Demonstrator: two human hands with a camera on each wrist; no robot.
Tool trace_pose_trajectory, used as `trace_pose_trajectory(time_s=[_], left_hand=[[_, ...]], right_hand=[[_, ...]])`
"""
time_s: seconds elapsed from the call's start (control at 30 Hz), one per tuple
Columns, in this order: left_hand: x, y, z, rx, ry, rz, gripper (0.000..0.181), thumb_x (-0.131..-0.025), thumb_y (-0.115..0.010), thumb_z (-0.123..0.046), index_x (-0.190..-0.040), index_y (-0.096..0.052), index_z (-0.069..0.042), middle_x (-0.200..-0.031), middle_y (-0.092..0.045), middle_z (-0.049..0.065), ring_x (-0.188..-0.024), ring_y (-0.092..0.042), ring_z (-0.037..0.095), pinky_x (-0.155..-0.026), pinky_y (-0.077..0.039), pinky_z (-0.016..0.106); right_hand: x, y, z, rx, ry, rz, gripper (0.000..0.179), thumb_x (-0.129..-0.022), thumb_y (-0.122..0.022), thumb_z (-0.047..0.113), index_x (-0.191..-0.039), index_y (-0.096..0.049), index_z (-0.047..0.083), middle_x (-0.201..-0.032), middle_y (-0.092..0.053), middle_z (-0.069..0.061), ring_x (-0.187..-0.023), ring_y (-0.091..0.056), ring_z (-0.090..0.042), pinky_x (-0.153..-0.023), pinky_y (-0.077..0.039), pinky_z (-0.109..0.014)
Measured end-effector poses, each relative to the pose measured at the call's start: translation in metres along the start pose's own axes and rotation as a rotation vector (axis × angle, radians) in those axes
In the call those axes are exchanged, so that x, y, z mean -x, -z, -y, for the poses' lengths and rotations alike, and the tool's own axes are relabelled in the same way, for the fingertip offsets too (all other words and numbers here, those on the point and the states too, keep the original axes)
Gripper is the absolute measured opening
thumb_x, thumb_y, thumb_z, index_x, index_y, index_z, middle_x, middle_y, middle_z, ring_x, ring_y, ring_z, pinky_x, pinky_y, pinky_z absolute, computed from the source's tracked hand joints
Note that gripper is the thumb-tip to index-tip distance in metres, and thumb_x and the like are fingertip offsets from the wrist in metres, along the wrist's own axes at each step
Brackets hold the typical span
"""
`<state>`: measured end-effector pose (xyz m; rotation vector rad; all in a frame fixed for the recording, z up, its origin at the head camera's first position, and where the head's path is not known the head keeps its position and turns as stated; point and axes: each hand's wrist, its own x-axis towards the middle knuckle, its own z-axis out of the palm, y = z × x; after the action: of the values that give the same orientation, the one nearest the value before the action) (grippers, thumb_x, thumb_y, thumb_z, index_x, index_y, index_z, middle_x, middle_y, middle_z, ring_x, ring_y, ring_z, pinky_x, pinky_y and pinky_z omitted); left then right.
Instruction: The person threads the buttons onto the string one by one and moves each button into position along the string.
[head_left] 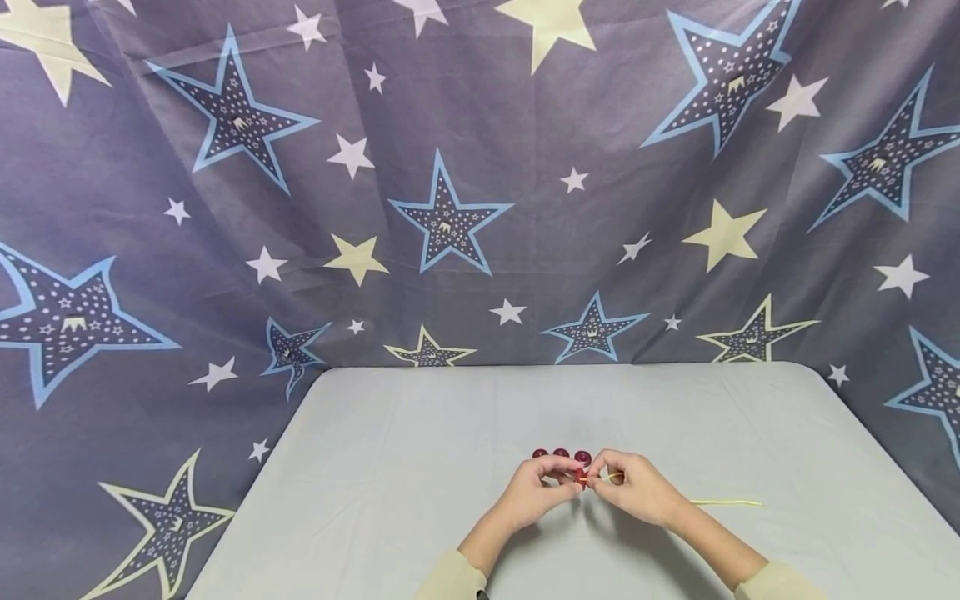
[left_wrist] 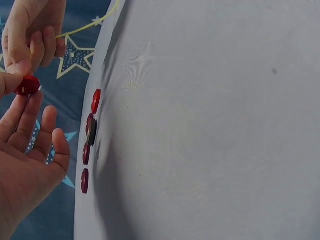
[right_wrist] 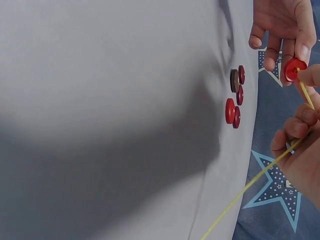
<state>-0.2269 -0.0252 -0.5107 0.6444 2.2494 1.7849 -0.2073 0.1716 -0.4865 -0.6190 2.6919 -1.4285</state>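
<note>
Left to right, head view. Left hand at 8–9 o'clock of the red button, thumb and fingers pinching its edge. Loose buttons on the table, 11–12 o'clock of the red button; right wrist view shows five, reds plus one brown. Red button itself is up off the table, between the hands. Right hand at 3 o'clock of it, fingers pinching the yellow cord at the hole; cord's far part lies out at 3 o'clock of that hand. Left wrist view has a yellow speck on the button's other face, so tip is probably through, can't confirm.

Handling, my read: button light, stiff, slick, not fragile. Hold by the rim, holes clear. Cord soft, limp; pinch close to the tip.
</note>
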Motion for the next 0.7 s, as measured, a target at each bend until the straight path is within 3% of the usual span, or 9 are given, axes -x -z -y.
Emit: trace_pose_trajectory(time_s=[0.13,0.33,0.4,0.7], left_hand=[[0.001,0.0,-0.003,-0.005,-0.003,0.002,0.025,-0.08,-0.065,-0.002,-0.104,-0.067,-0.001,-0.093,-0.068,0.02,-0.077,-0.058,0.004,-0.067,-0.047,0.015],[0.011,0.004,-0.034,-0.007,-0.006,0.02,0.025,-0.08,-0.064,-0.001,-0.104,-0.065,0.006,-0.094,-0.066,0.025,-0.077,-0.058,0.006,-0.068,-0.047,0.015],[0.013,0.005,-0.039,-0.013,-0.002,0.024,0.025,-0.081,-0.064,-0.002,-0.104,-0.065,0.005,-0.095,-0.067,0.024,-0.078,-0.058,0.006,-0.069,-0.047,0.016],[0.001,-0.001,-0.004,-0.019,0.023,0.005,0.025,-0.081,-0.068,-0.011,-0.105,-0.068,-0.005,-0.096,-0.069,0.016,-0.078,-0.058,0.003,-0.067,-0.046,0.018]], right_hand=[[-0.001,-0.001,-0.001,-0.007,0.007,0.002,0.004,-0.082,-0.067,0.015,-0.085,-0.064,0.015,-0.06,-0.036,0.008,-0.051,-0.033,0.003,-0.047,-0.032,-0.017],[-0.001,-0.003,-0.002,-0.004,0.014,-0.001,0.009,-0.082,-0.067,0.011,-0.085,-0.063,0.019,-0.059,-0.037,0.009,-0.051,-0.033,0.003,-0.046,-0.033,-0.017],[-0.002,-0.003,-0.002,0.003,0.019,-0.003,0.009,-0.083,-0.066,0.011,-0.085,-0.063,0.019,-0.059,-0.037,0.01,-0.05,-0.033,0.003,-0.046,-0.033,-0.017],[-0.002,-0.004,-0.002,-0.025,0.03,0.012,0.004,-0.085,-0.063,0.011,-0.085,-0.064,0.015,-0.058,-0.037,0.011,-0.05,-0.031,0.004,-0.045,-0.033,-0.017]])
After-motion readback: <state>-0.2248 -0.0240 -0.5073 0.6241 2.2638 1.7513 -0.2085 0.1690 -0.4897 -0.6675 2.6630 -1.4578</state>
